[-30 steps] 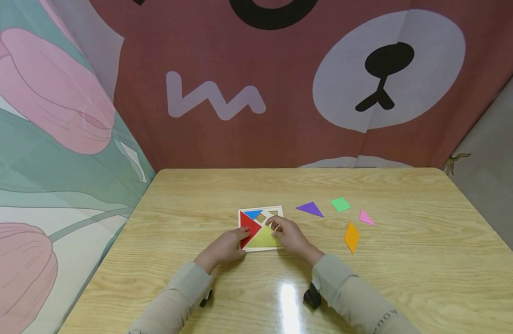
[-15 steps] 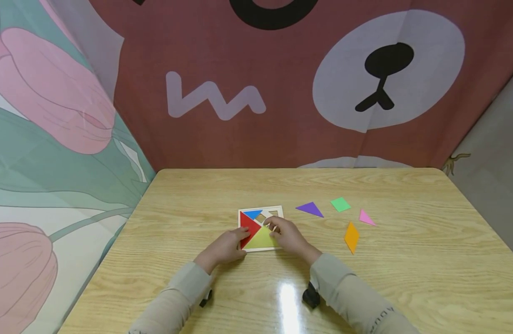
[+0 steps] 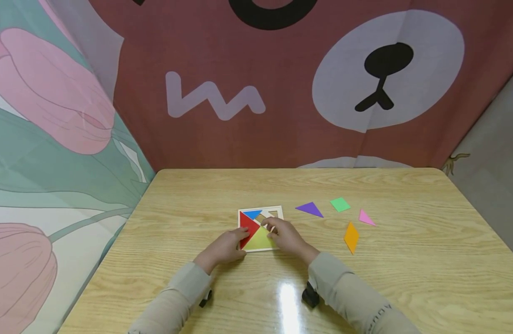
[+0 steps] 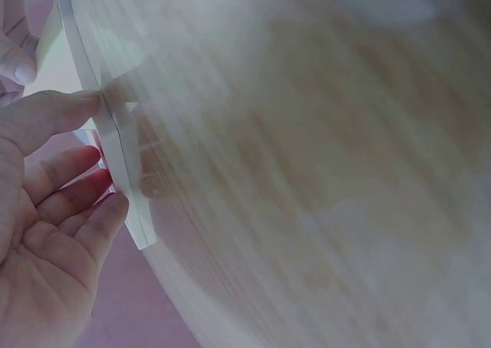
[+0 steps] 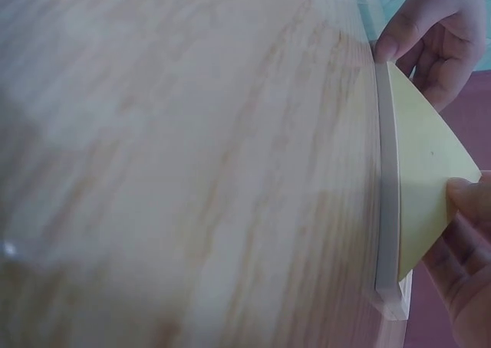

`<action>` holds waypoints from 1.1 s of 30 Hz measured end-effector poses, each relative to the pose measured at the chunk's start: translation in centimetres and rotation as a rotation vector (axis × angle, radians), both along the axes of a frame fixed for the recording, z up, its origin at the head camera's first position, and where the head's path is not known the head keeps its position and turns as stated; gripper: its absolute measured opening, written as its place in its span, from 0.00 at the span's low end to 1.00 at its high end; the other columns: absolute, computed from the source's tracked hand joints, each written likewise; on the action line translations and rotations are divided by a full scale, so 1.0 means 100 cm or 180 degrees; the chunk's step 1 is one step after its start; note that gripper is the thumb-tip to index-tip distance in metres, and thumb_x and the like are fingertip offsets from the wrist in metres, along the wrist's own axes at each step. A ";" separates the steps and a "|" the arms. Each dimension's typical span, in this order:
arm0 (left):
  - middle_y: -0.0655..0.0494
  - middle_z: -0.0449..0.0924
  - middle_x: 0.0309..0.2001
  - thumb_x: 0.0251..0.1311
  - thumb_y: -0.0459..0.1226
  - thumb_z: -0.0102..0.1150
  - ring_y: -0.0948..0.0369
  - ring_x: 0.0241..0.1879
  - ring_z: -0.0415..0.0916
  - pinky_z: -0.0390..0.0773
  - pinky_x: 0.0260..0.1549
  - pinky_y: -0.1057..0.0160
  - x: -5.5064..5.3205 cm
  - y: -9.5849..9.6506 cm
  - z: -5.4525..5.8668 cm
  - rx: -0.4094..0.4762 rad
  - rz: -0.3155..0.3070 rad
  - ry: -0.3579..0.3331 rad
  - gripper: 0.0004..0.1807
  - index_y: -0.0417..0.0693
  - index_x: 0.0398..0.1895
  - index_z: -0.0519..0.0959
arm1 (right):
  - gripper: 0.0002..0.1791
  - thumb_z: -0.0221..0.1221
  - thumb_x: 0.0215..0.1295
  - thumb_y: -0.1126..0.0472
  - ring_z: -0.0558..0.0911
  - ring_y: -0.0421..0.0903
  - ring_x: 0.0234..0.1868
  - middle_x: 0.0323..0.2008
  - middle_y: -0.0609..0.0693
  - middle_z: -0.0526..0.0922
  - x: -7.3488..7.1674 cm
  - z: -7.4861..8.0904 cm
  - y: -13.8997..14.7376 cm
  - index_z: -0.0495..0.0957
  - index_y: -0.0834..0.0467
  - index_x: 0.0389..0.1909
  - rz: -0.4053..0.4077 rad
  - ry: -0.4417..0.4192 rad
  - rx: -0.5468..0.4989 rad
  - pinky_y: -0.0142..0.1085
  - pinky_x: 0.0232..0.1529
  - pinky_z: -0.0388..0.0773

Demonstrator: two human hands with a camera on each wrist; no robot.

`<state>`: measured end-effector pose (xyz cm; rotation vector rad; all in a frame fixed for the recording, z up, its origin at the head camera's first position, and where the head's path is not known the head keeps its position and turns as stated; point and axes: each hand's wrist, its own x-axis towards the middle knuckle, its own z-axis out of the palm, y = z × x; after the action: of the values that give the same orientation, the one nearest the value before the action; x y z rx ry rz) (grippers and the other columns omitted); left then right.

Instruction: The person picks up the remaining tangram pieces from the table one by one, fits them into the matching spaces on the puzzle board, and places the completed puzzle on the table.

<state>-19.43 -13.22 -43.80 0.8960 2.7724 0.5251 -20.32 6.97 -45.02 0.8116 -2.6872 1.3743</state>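
Note:
A white tangram frame (image 3: pixel 260 208) lies on the table, with a red triangle (image 3: pixel 247 224), a blue triangle (image 3: pixel 253 214) and a yellow triangle (image 3: pixel 258 240) in it. My left hand (image 3: pixel 222 248) holds its near left corner, thumb against the front rim (image 4: pixel 115 149) and fingers over the red triangle. On the right, my right hand (image 3: pixel 287 235) reaches over the frame. In the right wrist view its thumb (image 5: pixel 469 195) touches the top of the yellow triangle near the apex, while the other fingers bend loosely past the slanted side. That hand covers part of the cut-out openings.
To the right of the frame lie a purple triangle (image 3: pixel 310 209), a green square (image 3: pixel 340 204), a pink triangle (image 3: pixel 367 217) and an orange parallelogram (image 3: pixel 351 238). The wooden table (image 3: pixel 427 260) meets a printed curtain (image 3: pixel 281 139) at its far edge.
My right hand has slid slightly left across the yellow triangle, toward its apex. The left hand, the frame and the loose pieces stay where they were.

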 end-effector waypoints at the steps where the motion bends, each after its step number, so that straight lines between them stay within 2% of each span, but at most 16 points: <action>1: 0.43 0.66 0.55 0.44 0.35 0.59 0.50 0.54 0.63 0.63 0.52 0.56 0.000 0.000 0.000 0.0001 -0.0002 -0.0001 0.28 0.33 0.52 0.69 | 0.17 0.54 0.50 0.76 0.73 0.42 0.28 0.29 0.51 0.73 0.000 0.000 0.000 0.73 0.62 0.42 0.0003 0.0016 0.0025 0.31 0.28 0.71; 6: 0.42 0.66 0.55 0.44 0.35 0.59 0.50 0.54 0.62 0.63 0.52 0.56 0.000 0.001 0.001 -0.0006 0.0009 -0.0026 0.28 0.33 0.53 0.68 | 0.19 0.54 0.50 0.75 0.73 0.41 0.27 0.28 0.49 0.73 -0.001 0.002 -0.001 0.74 0.63 0.45 0.0018 0.0037 0.0116 0.30 0.27 0.71; 20: 0.42 0.65 0.55 0.43 0.34 0.59 0.50 0.54 0.62 0.63 0.52 0.56 0.000 0.000 0.000 0.0033 -0.0026 0.0011 0.29 0.33 0.53 0.68 | 0.19 0.57 0.47 0.75 0.73 0.39 0.26 0.27 0.47 0.74 -0.009 0.005 -0.001 0.76 0.61 0.43 0.0075 -0.0207 0.0287 0.29 0.27 0.72; 33: 0.42 0.66 0.55 0.44 0.35 0.59 0.50 0.54 0.62 0.62 0.52 0.55 0.001 0.000 0.001 0.0015 -0.0015 -0.0021 0.29 0.33 0.53 0.68 | 0.18 0.58 0.47 0.73 0.74 0.40 0.27 0.26 0.47 0.74 -0.013 0.004 -0.001 0.76 0.60 0.43 0.0086 -0.0262 0.0360 0.31 0.28 0.72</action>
<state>-19.37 -13.20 -43.70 0.9002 2.7635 0.5331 -21.61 6.88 -44.65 0.8198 -2.8500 1.2990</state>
